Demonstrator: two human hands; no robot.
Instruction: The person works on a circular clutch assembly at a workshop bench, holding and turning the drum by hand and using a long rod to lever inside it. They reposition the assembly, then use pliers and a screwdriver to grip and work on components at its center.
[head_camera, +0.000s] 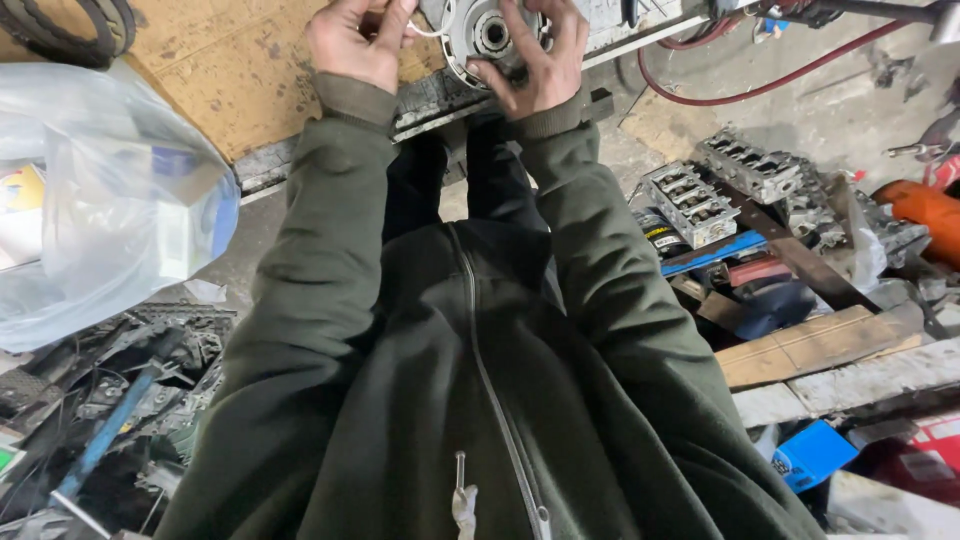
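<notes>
Head view, looking straight down past a green zip jacket (470, 400): both hands work at a round metal part (480, 35) w/ a bearing-like hub in its centre, sitting at the near edge of the desk (230, 70), partly cut off by the top of the frame. Right hand (535, 55) is wrapped on the part's right side, fingers (510, 85) curled over the rim & thumb pressed on the lower edge, so it's gripping the part. Left hand (355, 40) sits just beside the part's left edge, fingers bent in a loose fist; a thin white wire or ring (428, 30) runs from it toward the part, and it looks pinched, but can't tell for sure since the fingertips are hidden. Judging by this, the step in hand is fitting or freeing that thin ring at the rim while the other hand steadies the part. Next move prob calls for a firm hold on the right & fine fingertip control on the left, w/o letting the part tip off the desk edge. Elsewhere: plastic bag (100, 200) to the left, engine castings (720, 190) & red hose (760, 90) on the floor at right.
</notes>
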